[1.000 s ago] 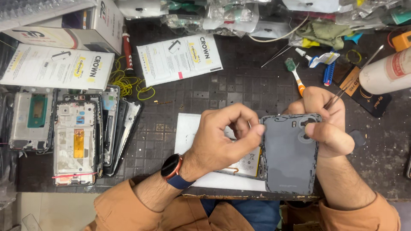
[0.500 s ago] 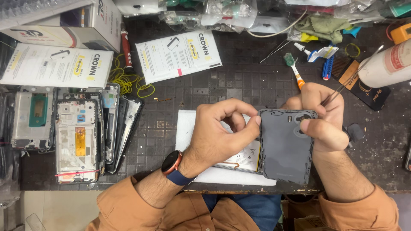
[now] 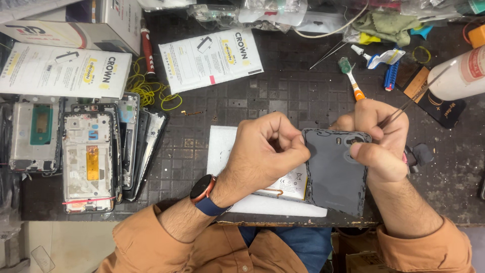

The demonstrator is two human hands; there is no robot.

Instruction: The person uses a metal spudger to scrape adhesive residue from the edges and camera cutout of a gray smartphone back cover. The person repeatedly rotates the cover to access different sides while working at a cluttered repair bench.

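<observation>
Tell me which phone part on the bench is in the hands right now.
The dark grey back cover, gripped by the left hand and right hand; the stripped phone frames lie untouched at far left.

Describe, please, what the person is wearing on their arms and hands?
Both forearms are bare below orange-brown sleeves pushed up towards the elbows. The left hand has a round smartwatch with a copper-coloured case and dark blue strap at the wrist. The right hand wears nothing; no gloves.
</observation>
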